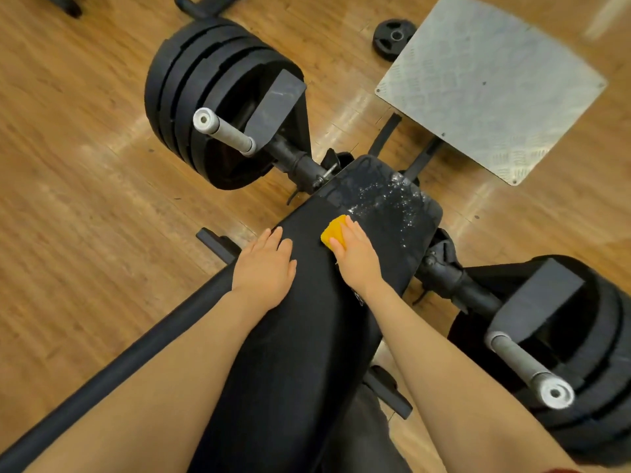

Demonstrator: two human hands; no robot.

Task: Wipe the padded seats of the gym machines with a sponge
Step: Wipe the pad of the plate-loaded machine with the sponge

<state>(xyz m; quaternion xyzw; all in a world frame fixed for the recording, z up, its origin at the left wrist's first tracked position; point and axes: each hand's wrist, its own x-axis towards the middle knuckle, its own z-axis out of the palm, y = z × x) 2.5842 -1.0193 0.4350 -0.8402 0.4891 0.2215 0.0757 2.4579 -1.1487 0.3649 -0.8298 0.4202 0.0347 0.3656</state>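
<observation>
On the black padded seat [307, 302], left hand [264, 264] lies flat; right hand [355, 249] presses sponge [333, 232].

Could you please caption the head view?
Right hand presses a yellow sponge on the soapy black seat pad.

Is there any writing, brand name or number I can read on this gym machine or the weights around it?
None can be read.
Black padded seat: a small pale mark at its right edge beside the right hand, too small and mostly hidden.
Loose weight plate on the floor: any raised lettering is too blurred.
Stacked weight plates: no legible numbers.
Metal footplate: tread pattern only.
Yellow sponge: no print visible.
</observation>
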